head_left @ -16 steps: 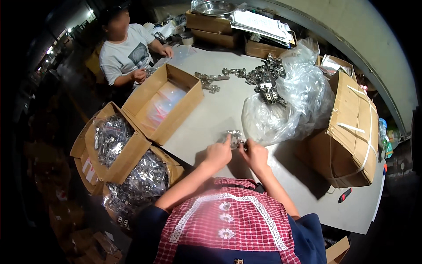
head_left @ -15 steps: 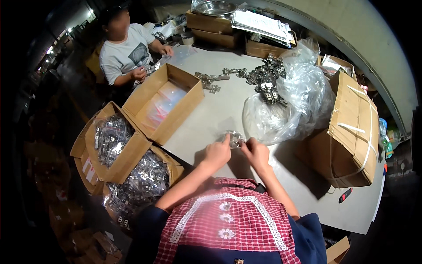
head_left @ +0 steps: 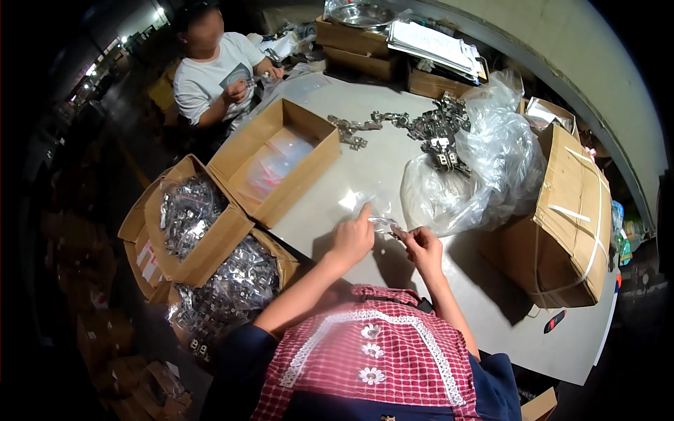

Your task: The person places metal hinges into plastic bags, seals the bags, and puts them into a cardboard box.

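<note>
Over the near middle of the table, my left hand (head_left: 353, 237) is closed on a small clear plastic bag (head_left: 380, 209), its index finger pointing up along the bag. My right hand (head_left: 424, 250) pinches a small dark metal part (head_left: 397, 232) at the bag's near right side. Whether that part is partly inside the bag, I cannot tell. Beyond my hands, a pile of shiny metal hinge-like parts (head_left: 441, 130) spills from a large clear plastic bag (head_left: 439, 198). A few more such parts (head_left: 353, 130) lie to its left.
An open cardboard box (head_left: 326, 149) on my left contains flat clear bags. Next to it, another carton (head_left: 214, 254) holds bagged metal parts. A strapped carton (head_left: 572, 224) stands right, near a cutter knife (head_left: 554, 321). Across the table, a person (head_left: 210, 77) handles small parts.
The small bag now stands out farther from my left fingers. My right hand has drawn slightly right and lower with the metal part. The whole view has shifted a little.
</note>
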`<state>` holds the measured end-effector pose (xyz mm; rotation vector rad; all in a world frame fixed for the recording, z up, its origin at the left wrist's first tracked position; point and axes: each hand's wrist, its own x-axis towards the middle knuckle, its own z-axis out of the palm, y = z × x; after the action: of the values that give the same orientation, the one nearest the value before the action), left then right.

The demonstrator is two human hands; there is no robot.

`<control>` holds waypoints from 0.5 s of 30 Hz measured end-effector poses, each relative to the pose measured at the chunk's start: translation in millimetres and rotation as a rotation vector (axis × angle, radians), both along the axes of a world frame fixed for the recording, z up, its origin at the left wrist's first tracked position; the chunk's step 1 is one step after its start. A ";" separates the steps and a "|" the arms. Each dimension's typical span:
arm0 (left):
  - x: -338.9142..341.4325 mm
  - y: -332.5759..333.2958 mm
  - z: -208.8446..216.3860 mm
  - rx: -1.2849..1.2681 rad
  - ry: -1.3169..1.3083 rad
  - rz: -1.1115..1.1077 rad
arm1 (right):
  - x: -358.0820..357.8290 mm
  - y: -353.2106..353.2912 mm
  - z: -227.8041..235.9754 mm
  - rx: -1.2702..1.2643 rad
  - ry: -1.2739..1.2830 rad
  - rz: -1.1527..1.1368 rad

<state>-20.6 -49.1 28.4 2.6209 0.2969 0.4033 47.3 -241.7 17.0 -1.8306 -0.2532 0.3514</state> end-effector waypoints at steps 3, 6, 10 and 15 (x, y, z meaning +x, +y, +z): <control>-7.8 -10.8 -3.1 0.084 -0.028 -0.054 | -6.1 5.1 6.0 -0.125 -0.158 0.044; -14.7 -40.4 -24.7 0.191 -0.192 -0.249 | -11.7 8.0 5.5 -0.331 -0.667 0.144; -21.7 -45.8 -16.5 0.063 -0.171 -0.229 | -7.4 6.3 -3.5 -0.437 -0.672 0.132; -35.4 -27.7 -32.5 -0.076 0.022 -0.124 | -8.0 17.6 -21.0 -0.571 -0.782 0.298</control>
<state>-56.0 -76.7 -4.1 2.5547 0.1525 0.3153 39.3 -224.1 -4.0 -2.4371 -1.0599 -0.1327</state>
